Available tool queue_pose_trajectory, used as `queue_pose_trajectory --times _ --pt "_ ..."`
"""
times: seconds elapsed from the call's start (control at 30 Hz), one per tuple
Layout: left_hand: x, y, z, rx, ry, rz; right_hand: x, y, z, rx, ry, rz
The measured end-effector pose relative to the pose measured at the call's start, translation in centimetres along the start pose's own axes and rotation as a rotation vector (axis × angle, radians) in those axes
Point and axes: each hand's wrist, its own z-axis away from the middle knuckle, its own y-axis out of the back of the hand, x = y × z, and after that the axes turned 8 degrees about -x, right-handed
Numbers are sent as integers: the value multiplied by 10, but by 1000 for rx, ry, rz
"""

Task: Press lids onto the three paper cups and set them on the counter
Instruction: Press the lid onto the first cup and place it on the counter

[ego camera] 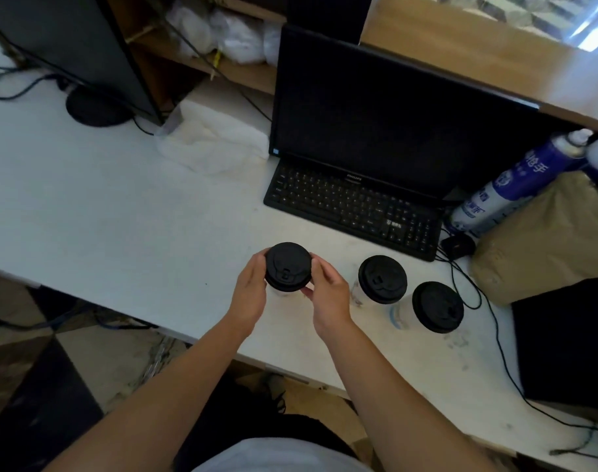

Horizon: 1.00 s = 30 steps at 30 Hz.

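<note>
on the white table (120, 206) the middle cup (382, 279) and the right cup (438, 306) stand upright with lids on, just right of the grip. the third cup (284, 294) is upright between the left hand (251, 291) and the right hand (328, 291) — both curl around its sides, equally near. its black lid (288, 265) seems level and seated.

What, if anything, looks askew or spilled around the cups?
No spill. The left lid on the held cup, gripped by left hand and right hand, sits level, as do the middle lid and right lid. Only the blue spray can leans, beside the brown sack.
</note>
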Motion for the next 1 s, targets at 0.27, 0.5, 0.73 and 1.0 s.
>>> queue_pose_trajectory --times 0.27,0.5,0.73,1.0 --pt "-2 12 -7 -57 -73 -242 7 2 -3 -19 184 437" --pt "8 21 -10 -143 -101 -393 8 6 -9 -77 293 603" --pt "14 24 -8 -150 -228 -529 8 12 -11 -102 344 762" --pt "18 19 -3 -24 -303 -547 -2 13 -5 -53 218 413"
